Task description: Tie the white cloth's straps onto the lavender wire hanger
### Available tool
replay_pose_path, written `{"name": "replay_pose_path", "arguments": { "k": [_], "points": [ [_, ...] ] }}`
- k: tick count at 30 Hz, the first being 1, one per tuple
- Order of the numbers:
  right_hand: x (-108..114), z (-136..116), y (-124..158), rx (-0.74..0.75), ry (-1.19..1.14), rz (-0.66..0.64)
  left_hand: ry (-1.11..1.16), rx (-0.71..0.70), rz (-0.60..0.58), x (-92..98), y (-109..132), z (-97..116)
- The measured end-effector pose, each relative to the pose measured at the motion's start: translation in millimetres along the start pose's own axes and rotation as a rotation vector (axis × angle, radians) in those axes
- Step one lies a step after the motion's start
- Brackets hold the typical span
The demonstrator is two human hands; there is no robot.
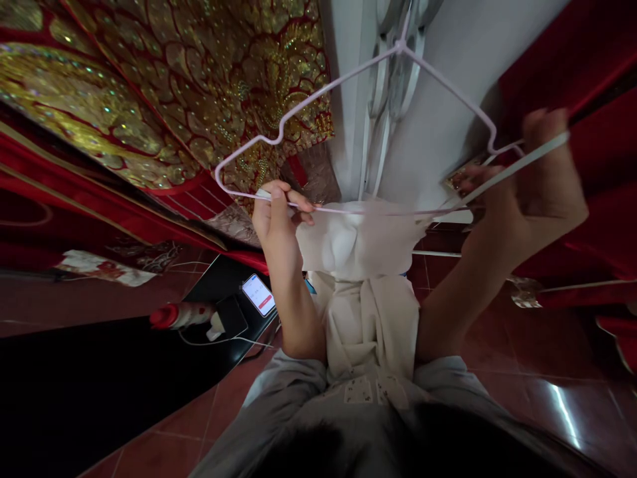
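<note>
A pale pink wire hanger (348, 73) hangs in front of me, with a white garment (363, 265) draped from its lower bar. My left hand (276, 212) is closed on the hanger's lower bar and the garment's edge at the left. My right hand (537, 179) is raised at the right, blurred, with its fingers curled round a white strap (517, 166) of the garment near the hanger's right end.
A red and gold embroidered dress (164, 86) hangs at the left. Red fabric (587, 66) hangs at the right. On a black table (74, 378) lie a lit phone (259, 294), a dark phone (231, 315) on a charger cable and a red-topped bottle (179, 315). The floor is red tile (522, 372).
</note>
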State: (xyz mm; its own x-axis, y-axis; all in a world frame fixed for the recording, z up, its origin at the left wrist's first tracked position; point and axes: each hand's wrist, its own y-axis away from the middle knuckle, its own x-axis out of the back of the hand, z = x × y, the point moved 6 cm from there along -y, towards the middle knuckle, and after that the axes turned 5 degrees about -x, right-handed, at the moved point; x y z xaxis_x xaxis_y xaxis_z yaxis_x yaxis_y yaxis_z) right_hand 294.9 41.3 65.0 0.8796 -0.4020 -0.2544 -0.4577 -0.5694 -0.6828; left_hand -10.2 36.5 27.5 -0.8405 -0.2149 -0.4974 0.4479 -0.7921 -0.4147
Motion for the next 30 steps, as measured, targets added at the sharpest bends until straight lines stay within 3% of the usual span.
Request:
{"name": "replay_pose_path", "arguments": {
  "k": [2,6,9,11,12,16,18,22,25,28,30],
  "points": [
    [23,21,-13,0.115,-0.047,0.005,0.021,0.001,-0.008,0.8,-1,1],
    [68,36,-14,0.279,-0.038,0.239,0.051,-0.001,-0.018,-0.5,-1,2],
    [65,15,10,0.244,-0.037,0.487,0.044,0.057,-0.005,-2.6,1,-5],
    [46,-9,28,0.225,-0.025,0.551,0.014,0.096,0.004,-3.7,3,-10],
    [27,-17,30,0.165,0.005,0.407,-0.006,0.108,0.012,-3.9,3,-12],
    [-43,-17,44,-0.106,0.225,-0.426,-0.04,0.089,0.034,-3.1,3,-12],
    [-55,-11,53,-0.121,0.325,-0.628,-0.029,0.077,0.028,-1.1,2,-8],
    [-54,-9,55,-0.09,0.365,-0.656,-0.1,0.15,-0.024,11.3,-1,-3],
    [-55,-12,56,-0.076,0.36,-0.669,-0.377,0.127,-0.002,30.1,-3,8],
    [-57,-10,57,-0.079,0.371,-0.668,-0.611,-0.015,0.029,42.3,-3,26],
    [-58,-8,58,-0.074,0.369,-0.666,-0.639,-0.16,0.086,47.8,-4,38]
  ]
}}
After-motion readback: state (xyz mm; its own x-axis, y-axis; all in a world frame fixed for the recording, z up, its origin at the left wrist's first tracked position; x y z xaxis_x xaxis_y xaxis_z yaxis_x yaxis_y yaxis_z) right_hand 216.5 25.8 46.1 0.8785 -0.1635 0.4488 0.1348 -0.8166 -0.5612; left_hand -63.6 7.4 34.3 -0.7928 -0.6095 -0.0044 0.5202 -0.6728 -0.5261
